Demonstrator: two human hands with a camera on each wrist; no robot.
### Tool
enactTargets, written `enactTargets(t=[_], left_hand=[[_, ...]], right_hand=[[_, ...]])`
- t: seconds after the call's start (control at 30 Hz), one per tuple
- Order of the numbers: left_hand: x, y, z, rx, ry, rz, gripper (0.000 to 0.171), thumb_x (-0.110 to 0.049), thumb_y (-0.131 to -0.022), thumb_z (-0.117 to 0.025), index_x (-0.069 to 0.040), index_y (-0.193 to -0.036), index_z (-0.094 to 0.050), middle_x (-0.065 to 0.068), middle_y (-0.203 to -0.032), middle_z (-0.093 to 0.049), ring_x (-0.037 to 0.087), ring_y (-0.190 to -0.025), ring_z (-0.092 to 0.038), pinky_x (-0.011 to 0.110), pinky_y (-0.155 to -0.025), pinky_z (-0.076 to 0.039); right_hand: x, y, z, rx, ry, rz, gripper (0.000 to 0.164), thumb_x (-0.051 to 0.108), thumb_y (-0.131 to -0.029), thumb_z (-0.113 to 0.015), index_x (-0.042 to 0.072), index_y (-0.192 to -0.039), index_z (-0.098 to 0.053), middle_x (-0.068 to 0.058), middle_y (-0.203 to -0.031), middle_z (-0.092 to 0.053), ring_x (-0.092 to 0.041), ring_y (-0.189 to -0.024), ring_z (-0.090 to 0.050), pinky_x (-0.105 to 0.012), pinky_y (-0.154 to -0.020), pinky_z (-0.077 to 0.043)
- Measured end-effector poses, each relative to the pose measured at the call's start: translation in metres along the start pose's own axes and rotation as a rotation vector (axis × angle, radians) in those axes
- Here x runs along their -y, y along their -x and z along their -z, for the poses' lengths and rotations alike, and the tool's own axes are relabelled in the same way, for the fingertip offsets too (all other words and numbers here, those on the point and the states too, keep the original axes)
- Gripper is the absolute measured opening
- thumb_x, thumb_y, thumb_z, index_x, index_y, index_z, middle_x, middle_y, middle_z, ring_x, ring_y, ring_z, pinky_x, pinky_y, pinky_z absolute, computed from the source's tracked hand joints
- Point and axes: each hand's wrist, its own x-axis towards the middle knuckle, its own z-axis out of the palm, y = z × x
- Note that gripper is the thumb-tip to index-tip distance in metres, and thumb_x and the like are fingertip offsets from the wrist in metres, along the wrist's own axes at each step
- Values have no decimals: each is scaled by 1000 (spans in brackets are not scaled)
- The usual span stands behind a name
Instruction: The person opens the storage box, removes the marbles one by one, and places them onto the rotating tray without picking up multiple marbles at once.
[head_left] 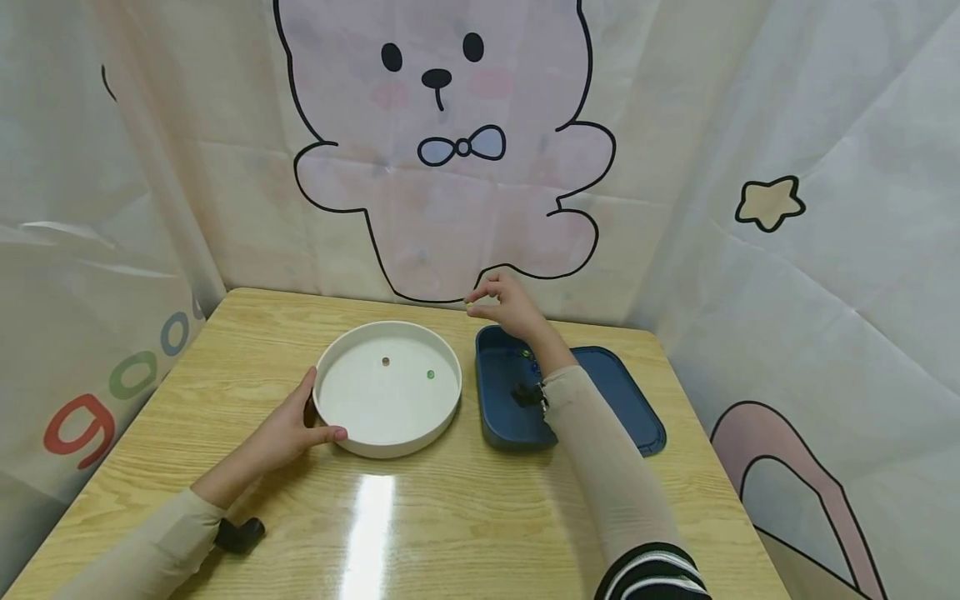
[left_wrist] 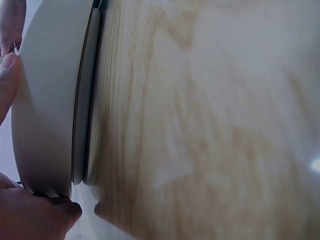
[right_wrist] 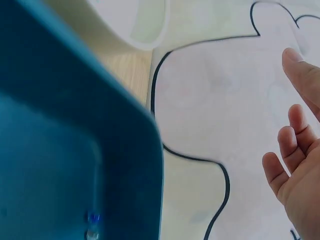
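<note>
My left hand [head_left: 288,427] grips the left side of a round white tray [head_left: 387,451], thumb at its front rim and fingers against its outer wall. Inside the tray lie a reddish-brown marble [head_left: 386,362] and a green marble [head_left: 431,374], apart from each other. Above the back of a blue box [head_left: 492,400], my right hand [head_left: 510,307] pinches a tiny yellowish-green marble [head_left: 468,303] between thumb and fingertips. Several small marbles [head_left: 528,355] sit in the box, partly hidden by my right arm. A blue marble [right_wrist: 93,217] shows there in the right wrist view.
A blue lid [head_left: 626,400] lies on the wooden table [head_left: 450,525], right of the box. A printed curtain [head_left: 450,225] hangs directly behind the table's back edge. Curtains also hang on both sides.
</note>
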Motion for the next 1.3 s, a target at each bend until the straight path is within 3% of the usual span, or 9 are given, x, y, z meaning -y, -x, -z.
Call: enactTargets(t=[0.17, 0.33, 0.6, 0.8, 1.0, 1.13, 1.3], left_hand=[[1, 0, 0, -2, -3, -2, 132, -34, -82, -88, -13, -164, 13, 23, -170, -5, 47, -155, -13, 68, -119, -17], [1, 0, 1, 1, -15, 10, 133, -34, -83, -87, -14, -163, 16, 23, -171, 0, 47, -156, -7, 68, -120, -14], [-2, 0, 1, 7, 3, 15, 133, -31, -83, -87, -10, -163, 17, 25, -170, -1, 48, -155, -11, 68, -119, -16], [-3, 0, 1, 8, -3, 31, 134, -37, -82, -87, -9, -162, 17, 25, -170, 1, 48, -155, -8, 68, -120, -15], [-1, 1, 2, 6, -13, 38, 135, -39, -82, -87, -5, -162, 17, 25, -170, 4, 48, -155, -4, 69, -120, -12], [-1, 1, 2, 7, -12, 30, 134, -38, -83, -86, -5, -162, 16, 25, -170, 3, 48, -155, -5, 69, -120, -13], [-1, 0, 2, 6, -18, 29, 134, -38, -83, -86, -5, -162, 17, 25, -170, 2, 49, -155, -6, 70, -119, -14]], right_hand=[[15, -11, -18, 45, -17, 22, 19, 22, -93, -78, 13, -110, -78, -8, -116, -49, -25, -107, -42, -46, -97, -40], [24, -21, -40, 70, -37, 30, 21, 22, -92, -79, 12, -110, -79, -9, -116, -51, -24, -105, -44, -44, -93, -42], [37, -31, -71, 107, 7, 3, 18, 25, -91, -80, 18, -108, -80, -5, -117, -56, -29, -112, -52, -40, -94, -45], [39, -35, -93, 158, 39, 13, 17, 26, -91, -81, 20, -107, -80, 0, -115, -55, -22, -108, -51, -33, -90, -45], [38, -43, -110, 185, 98, 64, 19, 23, -89, -83, 17, -106, -80, -2, -112, -57, -25, -111, -53, -30, -90, -43], [36, -45, -119, 202, 178, 51, 18, 26, -88, -83, 20, -105, -81, 0, -115, -58, -21, -113, -52, -28, -94, -43], [35, -45, -126, 215, 201, 31, 17, 25, -89, -83, 21, -105, -81, 1, -115, -56, -19, -111, -53, -29, -94, -43]])
